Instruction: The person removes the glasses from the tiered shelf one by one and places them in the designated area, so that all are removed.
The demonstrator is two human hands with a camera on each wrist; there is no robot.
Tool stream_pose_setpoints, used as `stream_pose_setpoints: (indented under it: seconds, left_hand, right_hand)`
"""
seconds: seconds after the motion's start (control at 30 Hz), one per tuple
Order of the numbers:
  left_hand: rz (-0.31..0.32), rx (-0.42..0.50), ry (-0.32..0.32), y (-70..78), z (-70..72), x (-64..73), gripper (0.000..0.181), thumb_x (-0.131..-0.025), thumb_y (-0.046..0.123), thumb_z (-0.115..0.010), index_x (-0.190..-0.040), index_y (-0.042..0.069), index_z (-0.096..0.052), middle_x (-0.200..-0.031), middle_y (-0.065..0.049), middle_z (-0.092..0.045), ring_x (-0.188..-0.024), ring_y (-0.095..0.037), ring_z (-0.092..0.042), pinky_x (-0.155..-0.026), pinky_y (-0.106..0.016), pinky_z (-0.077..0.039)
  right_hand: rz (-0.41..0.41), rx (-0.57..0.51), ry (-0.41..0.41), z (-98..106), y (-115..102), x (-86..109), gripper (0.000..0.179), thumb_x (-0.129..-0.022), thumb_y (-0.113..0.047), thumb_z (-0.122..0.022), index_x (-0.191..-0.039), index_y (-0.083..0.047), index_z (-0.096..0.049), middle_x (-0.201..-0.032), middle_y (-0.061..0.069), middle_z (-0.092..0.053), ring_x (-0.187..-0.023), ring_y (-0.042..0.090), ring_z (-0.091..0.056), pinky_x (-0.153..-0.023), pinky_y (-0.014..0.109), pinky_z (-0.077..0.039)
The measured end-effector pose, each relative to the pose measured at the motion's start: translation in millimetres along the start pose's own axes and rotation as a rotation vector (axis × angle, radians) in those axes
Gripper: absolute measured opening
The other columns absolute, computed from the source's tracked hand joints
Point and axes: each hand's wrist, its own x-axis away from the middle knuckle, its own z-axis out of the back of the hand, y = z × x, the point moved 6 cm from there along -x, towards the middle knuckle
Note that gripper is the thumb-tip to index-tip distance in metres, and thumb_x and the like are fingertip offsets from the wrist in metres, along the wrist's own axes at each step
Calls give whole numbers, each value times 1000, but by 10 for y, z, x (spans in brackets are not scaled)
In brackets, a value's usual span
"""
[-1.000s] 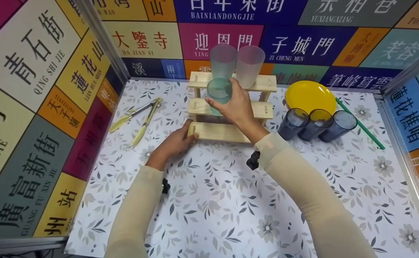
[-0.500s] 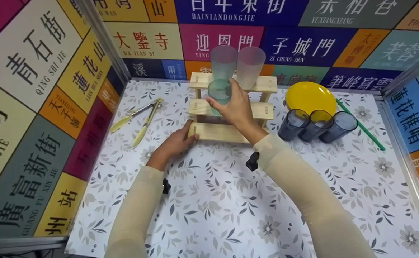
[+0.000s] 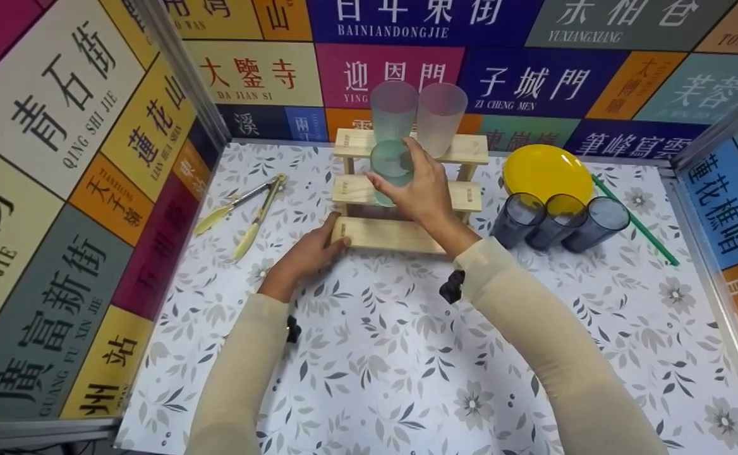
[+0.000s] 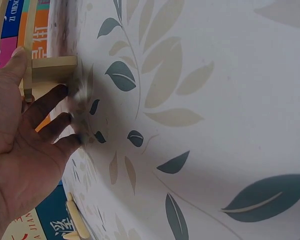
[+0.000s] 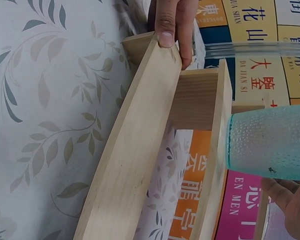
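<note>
Currently, right hand, fingers grasping teal cup, cup upright on middle tier of wooden rack; left hand, fingers gripping the rack's front left end

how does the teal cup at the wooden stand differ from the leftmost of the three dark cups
Colour: the teal cup is pale blue-green, while the leftmost dark cup is smoky grey-blue.
Place: the teal cup is at the middle tier of the wooden stand; the dark cup is on the table.
Handling: the right hand holds the teal cup; no hand touches the dark cup.
Shared: both are tinted, see-through cups.
</note>
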Motion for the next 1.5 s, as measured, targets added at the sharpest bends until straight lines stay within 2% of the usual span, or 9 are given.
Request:
stream_pose_setpoints:
  seconds: [0.2, 0.53, 0.93, 1.27, 1.5]
  left_hand:
    - [9, 11, -1, 15, 1, 3, 81, -114, 60, -52, -179, 30, -15, -168, -24, -51, -153, -43, -54, -129, -59, -41]
    - [-10, 7, 5, -4, -11, -6, 83, -113, 59, -54, -179, 29, -14, -162, -25, -58, -145, -42, -62, -124, -58, -46]
    - [12, 12, 9, 8, -9, 8, 85, -112, 61, -53, -179, 27, -14, -167, -24, -53, -151, -44, -56, -128, -60, -41]
    - [20, -15, -3, -6, -10, -1, 86, -113, 62, -52, -180, 26, -11, -170, -25, -49, -155, -45, -52, -131, -59, -39]
    - [2, -6, -26, -10, -11, 0, 83, -114, 59, -53, -179, 29, -12, -170, -27, -49, -156, -46, -50, -131, -60, -38]
  right_hand:
    - [22, 5, 14, 114, 46, 26, 93, -86, -61, -92, -155, -9, -60, -137, 20, -76, -121, 37, -75, -102, 55, -60]
    - [34, 0, 21, 288, 112, 63, 91, -85, -58, -94, -152, -7, -62, -135, 22, -76, -116, 40, -76, -96, 58, -61]
    - [49, 7, -1, 460, 158, 102, 90, -84, -59, -94, -152, -9, -63, -130, 22, -78, -107, 41, -77, -88, 58, -63]
    - [10, 12, -44, 618, 265, 200, 95, -85, -59, -93, -158, -9, -58, -139, 22, -75, -115, 41, -75, -93, 60, -63]
    - [17, 4, -34, 747, 323, 267, 90, -86, -54, -94, -155, -8, -61, -136, 21, -77, -115, 41, -75, -93, 60, -62]
